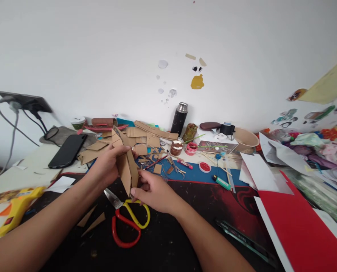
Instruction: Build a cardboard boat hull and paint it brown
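Note:
Between my two hands is a folded cardboard piece [125, 169], held up and tilted over the dark mat. My left hand [108, 163] is closed on its upper left side, thumb on the near face. With thumb and fingers, my right hand [151, 190] pinches its lower right edge. Just below lie scissors [117, 204] with one red and one yellow handle, the yellow loop close under my right hand. Two thin cardboard slivers [93, 223] rest on the mat left of the scissors.
A yellow glue gun [16, 211] and a black phone [67, 150] lie at left. Cardboard scraps [145, 134], a black flask [179, 120] and open paint jars [176, 148] line the back. A utility knife [243, 241] and red paper [307, 226] are at right.

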`<state>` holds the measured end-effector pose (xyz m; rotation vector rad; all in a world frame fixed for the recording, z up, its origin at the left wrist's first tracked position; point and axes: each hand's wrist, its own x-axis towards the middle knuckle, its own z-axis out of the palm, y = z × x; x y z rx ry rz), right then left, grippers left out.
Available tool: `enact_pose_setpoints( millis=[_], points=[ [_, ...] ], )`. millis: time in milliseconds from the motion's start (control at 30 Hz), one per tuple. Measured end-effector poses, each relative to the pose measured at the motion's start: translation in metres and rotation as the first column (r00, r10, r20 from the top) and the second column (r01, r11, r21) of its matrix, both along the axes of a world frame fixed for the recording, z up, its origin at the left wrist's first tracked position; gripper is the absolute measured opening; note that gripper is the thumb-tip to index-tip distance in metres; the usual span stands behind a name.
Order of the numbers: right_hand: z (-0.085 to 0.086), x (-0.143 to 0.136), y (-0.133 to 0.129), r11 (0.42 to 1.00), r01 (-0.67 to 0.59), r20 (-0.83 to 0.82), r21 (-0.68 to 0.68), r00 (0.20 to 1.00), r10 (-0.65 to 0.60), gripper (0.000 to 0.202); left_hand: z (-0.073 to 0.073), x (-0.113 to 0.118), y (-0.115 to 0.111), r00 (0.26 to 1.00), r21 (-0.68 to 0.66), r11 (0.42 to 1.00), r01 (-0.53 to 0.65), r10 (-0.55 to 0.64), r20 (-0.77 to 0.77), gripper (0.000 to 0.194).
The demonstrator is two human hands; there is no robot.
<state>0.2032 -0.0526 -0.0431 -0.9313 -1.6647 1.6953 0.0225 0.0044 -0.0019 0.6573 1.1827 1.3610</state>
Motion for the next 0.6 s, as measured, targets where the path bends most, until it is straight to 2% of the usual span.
enact_pose_setpoints(
  millis=[167,333,433,533,600],
  points=[
    [0.001,0.000,-0.001,0.999,-0.033,-0.014,-0.003,0.999,0.033,0.037,0.002,-0.005,0.005,1.000,-0.062,0.998,0.002,-0.002,-0.005,0.020],
    [0.006,-0.001,-0.002,0.999,-0.030,0.036,-0.037,0.999,0.031,0.033,0.005,-0.007,0.005,1.000,-0.060,0.998,0.012,-0.012,-0.004,0.019],
    [0.007,-0.002,-0.003,0.993,0.017,0.216,0.118,0.975,-0.043,0.036,0.004,-0.005,0.004,1.000,-0.022,1.000,-0.020,0.020,-0.019,0.029],
    [0.008,-0.003,-0.005,0.936,0.038,0.402,0.349,0.896,-0.186,0.048,0.001,0.000,0.001,0.998,0.048,0.997,-0.055,0.056,-0.028,0.040],
    [0.009,-0.004,-0.006,0.896,0.028,0.454,0.442,0.855,-0.251,0.062,-0.002,0.004,-0.002,0.996,0.107,0.991,-0.086,0.088,-0.019,0.044]
  ],
)
